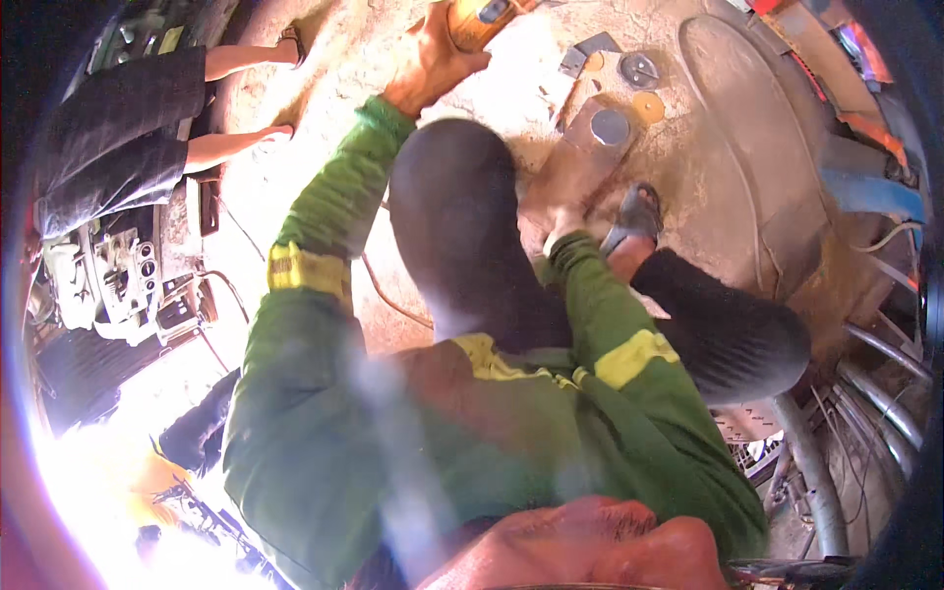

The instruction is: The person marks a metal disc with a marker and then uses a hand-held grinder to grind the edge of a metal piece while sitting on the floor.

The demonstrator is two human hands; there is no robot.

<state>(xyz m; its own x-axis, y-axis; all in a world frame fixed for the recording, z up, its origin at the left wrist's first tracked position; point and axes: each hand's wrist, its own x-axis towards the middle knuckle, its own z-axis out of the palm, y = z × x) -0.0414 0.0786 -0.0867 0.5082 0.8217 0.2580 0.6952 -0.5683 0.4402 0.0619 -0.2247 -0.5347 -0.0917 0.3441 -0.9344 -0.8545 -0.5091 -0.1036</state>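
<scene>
My left hand is stretched far forward, its fingers wrapped round a yellow-orange power tool that runs out of the picture at the top. The kind of tool cannot be told from the part that shows. My right hand is low between my knees, blurred and partly covered by its green sleeve. It is close to a brownish, box-like piece with a grey round disc at its far end. Whether the hand grips that piece is not visible.
Beyond it lie a dark disc, a small yellow disc and flat grey metal scraps. My sandalled foot is beside the piece. A cable curves over the floor at right, near metal pipes. Another person's legs show at left.
</scene>
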